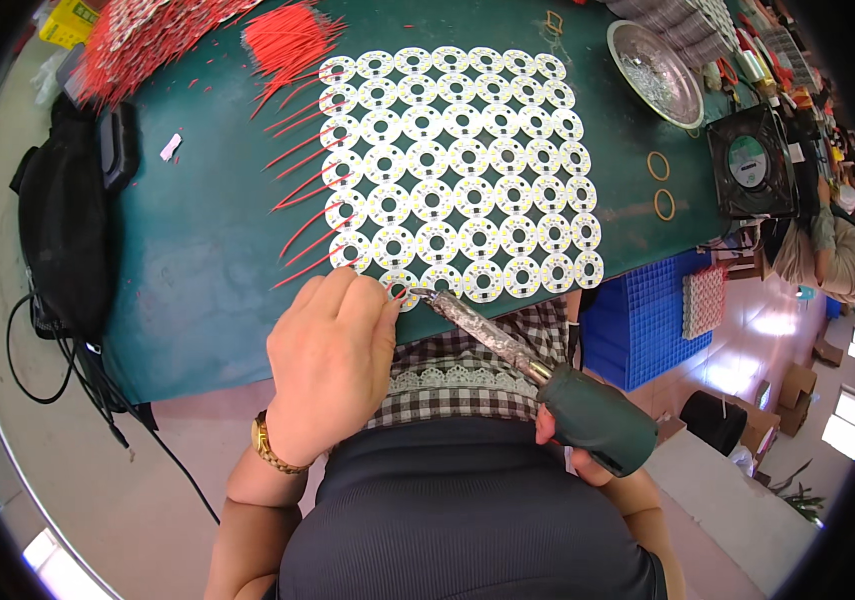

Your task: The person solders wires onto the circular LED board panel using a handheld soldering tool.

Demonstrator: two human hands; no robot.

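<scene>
Green tabletop (pixel 208 300) ahead, the soldering iron (pixel 540 373) points diagonally forward-left.

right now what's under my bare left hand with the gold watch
Your bare left hand overlaps the near-left corner of the grid of round white circuit boards on the green tabletop. One board shows beside its fingers; whether another lies beneath is covered, so I can't tell.
</scene>
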